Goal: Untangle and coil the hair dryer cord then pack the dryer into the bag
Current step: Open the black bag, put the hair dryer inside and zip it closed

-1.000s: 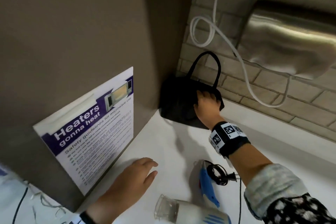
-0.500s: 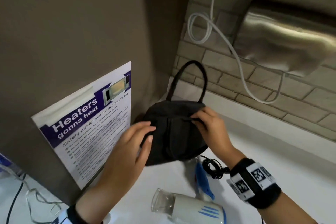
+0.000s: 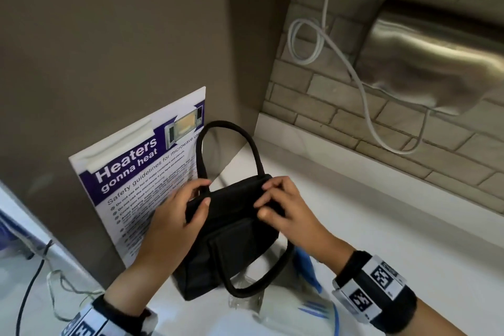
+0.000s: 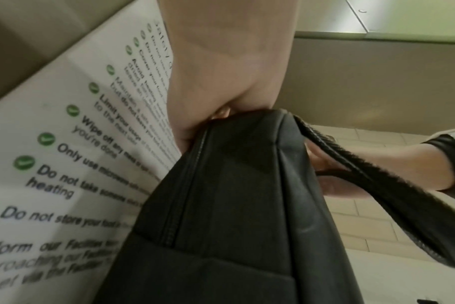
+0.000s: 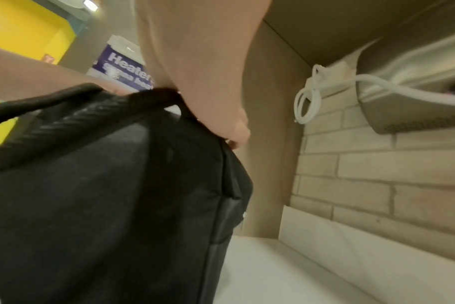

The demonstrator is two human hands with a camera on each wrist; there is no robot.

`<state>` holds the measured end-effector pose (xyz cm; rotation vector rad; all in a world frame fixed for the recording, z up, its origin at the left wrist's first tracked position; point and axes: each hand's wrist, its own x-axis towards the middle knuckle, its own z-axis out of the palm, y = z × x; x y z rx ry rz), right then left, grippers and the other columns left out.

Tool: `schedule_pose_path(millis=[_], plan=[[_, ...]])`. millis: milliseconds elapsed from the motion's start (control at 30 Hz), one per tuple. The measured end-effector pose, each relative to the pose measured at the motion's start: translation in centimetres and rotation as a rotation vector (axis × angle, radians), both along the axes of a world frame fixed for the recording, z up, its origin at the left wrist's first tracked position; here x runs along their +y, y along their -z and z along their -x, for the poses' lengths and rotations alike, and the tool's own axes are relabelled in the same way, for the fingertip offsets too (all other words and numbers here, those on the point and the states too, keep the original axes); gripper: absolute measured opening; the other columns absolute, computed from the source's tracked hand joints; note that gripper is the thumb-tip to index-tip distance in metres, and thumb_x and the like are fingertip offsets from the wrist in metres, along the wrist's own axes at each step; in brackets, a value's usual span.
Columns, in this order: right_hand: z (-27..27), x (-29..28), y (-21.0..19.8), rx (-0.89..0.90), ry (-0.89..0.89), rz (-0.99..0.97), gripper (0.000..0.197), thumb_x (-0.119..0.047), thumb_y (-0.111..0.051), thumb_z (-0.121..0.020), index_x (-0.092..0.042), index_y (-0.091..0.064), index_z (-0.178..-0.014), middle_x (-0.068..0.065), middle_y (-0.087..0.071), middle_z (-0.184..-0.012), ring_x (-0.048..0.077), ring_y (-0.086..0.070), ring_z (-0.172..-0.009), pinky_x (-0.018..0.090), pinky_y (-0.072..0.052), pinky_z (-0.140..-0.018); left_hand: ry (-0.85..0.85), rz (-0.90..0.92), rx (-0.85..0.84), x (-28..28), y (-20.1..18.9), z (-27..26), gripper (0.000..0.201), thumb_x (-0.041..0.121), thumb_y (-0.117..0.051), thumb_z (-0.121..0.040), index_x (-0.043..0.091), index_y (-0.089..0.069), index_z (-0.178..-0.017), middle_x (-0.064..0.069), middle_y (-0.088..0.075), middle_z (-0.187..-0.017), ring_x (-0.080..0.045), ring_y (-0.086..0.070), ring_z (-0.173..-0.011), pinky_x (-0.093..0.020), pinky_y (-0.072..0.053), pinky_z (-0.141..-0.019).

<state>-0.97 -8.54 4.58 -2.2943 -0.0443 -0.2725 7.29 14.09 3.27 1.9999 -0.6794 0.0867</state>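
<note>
Holding the black bag above the white worktop with both hands.
Left hand and right hand pinch its top edge; hair dryer lies below, partly hidden.

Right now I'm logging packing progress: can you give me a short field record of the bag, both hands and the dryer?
bag: black bag, held above the white counter, top looks closed
left hand: left hand grips the bag's left top edge
right hand: right hand pinches the top edge at the right end
hair dryer: white and blue hair dryer lies on the counter under the bag, not packed
cord: hidden
</note>
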Motion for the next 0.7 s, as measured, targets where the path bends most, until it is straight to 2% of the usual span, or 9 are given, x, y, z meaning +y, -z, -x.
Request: schedule_pose_path(millis=[67, 133, 167, 233, 300, 333, 433, 533, 700], plan=[[-1.2, -0.7, 0.4, 0.043, 0.247, -0.073, 0.035, -0.049, -0.042, -0.095, -0.021, -0.061, -0.102, -0.003, -0.047, -0.113, 0.011, -0.043, -0.114, 0.018, -0.031, -0.098, -0.004, 0.000, 0.078, 0.1, 0.1, 0.1, 0.031, 0.025, -0.057, -0.093, 0.039, -0.052, -0.120, 0.015, -0.061, -0.109, 0.004, -0.054, -0.105, 0.001, -0.039, -0.077], [-2.5, -2.0, 1.2, 0.250, 0.426, -0.194, 0.034, -0.045, -0.035, -0.099, -0.020, -0.055, -0.110, -0.001, -0.054, -0.112, 0.016, -0.050, -0.109, 0.025, -0.037, -0.091, -0.022, 0.016, 0.115, 0.0, 0.3, 0.2, 0.035, 0.026, -0.056, -0.093, 0.033, -0.047, -0.126, 0.009, -0.061, -0.114, -0.002, -0.056, -0.108, 0.004, -0.037, -0.074], [-3.0, -2.7, 1.7, 0.390, 0.461, -0.345, 0.038, -0.046, -0.033, -0.099, -0.017, -0.054, -0.114, 0.001, -0.058, -0.111, 0.019, -0.054, -0.107, 0.029, -0.041, -0.090, -0.031, 0.027, 0.127, 0.0, 0.4, 0.1, 0.035, 0.027, -0.056, -0.093, 0.030, -0.046, -0.126, 0.006, -0.062, -0.116, -0.005, -0.058, -0.108, 0.002, -0.039, -0.074], [-3.7, -4.0, 2.7, 0.593, 0.485, -0.634, 0.047, -0.049, -0.035, -0.098, -0.011, -0.060, -0.109, 0.007, -0.066, -0.103, 0.022, -0.061, -0.100, 0.031, -0.049, -0.084, -0.066, 0.037, 0.135, -0.2, 0.4, 0.2, 0.026, 0.029, -0.057, -0.092, 0.026, -0.048, -0.117, 0.002, -0.066, -0.109, -0.007, -0.064, -0.092, -0.002, -0.042, -0.067], [-4.1, -5.3, 3.4, 0.638, 0.516, -0.705, 0.049, -0.051, -0.039, -0.097, -0.009, -0.063, -0.098, 0.010, -0.065, -0.090, 0.021, -0.062, -0.086, 0.027, -0.051, -0.070, -0.090, 0.023, 0.113, -0.3, 0.5, 0.1, 0.016, 0.028, -0.058, -0.092, 0.019, -0.053, -0.105, 0.003, -0.066, -0.090, -0.002, -0.060, -0.069, -0.004, -0.042, -0.059], [-4.3, -5.8, 3.5, 0.638, 0.546, -0.741, 0.047, -0.050, -0.042, -0.096, -0.008, -0.062, -0.096, 0.010, -0.063, -0.084, 0.020, -0.059, -0.079, 0.026, -0.050, -0.065, -0.086, 0.018, 0.105, -0.2, 0.6, 0.1, 0.016, 0.028, -0.058, -0.092, 0.016, -0.056, -0.102, 0.005, -0.065, -0.083, 0.000, -0.059, -0.066, -0.004, -0.042, -0.059], [-4.3, -7.1, 4.0, 0.686, 0.601, -0.989, 0.029, -0.034, -0.048, -0.098, -0.007, -0.057, -0.092, 0.007, -0.055, -0.069, 0.015, -0.050, -0.060, 0.023, -0.047, -0.053, -0.067, -0.013, 0.123, 0.0, 1.0, -0.2, 0.022, 0.034, -0.055, -0.093, 0.016, -0.063, -0.103, 0.011, -0.064, -0.079, 0.002, -0.060, -0.074, -0.006, -0.041, -0.061], [-3.6, -7.6, 4.3, 0.772, 0.585, -1.058, 0.023, -0.010, -0.042, -0.100, -0.006, -0.052, -0.080, 0.005, -0.053, -0.055, 0.013, -0.047, -0.050, 0.022, -0.046, -0.045, -0.053, -0.011, 0.138, 0.1, 1.1, -0.3, 0.023, 0.035, -0.054, -0.093, 0.018, -0.065, -0.104, 0.011, -0.066, -0.080, 0.003, -0.061, -0.078, -0.003, -0.040, -0.063], [-3.3, -7.6, 4.9, 0.875, 0.543, -1.146, 0.024, -0.024, -0.049, -0.098, -0.008, -0.053, -0.079, 0.004, -0.048, -0.071, 0.015, -0.046, -0.059, 0.026, -0.051, -0.050, -0.039, 0.022, 0.156, 0.4, 1.6, -0.9, 0.019, 0.031, -0.062, -0.089, 0.019, -0.071, -0.101, 0.016, -0.072, -0.082, 0.003, -0.064, -0.082, -0.001, -0.040, -0.070]])
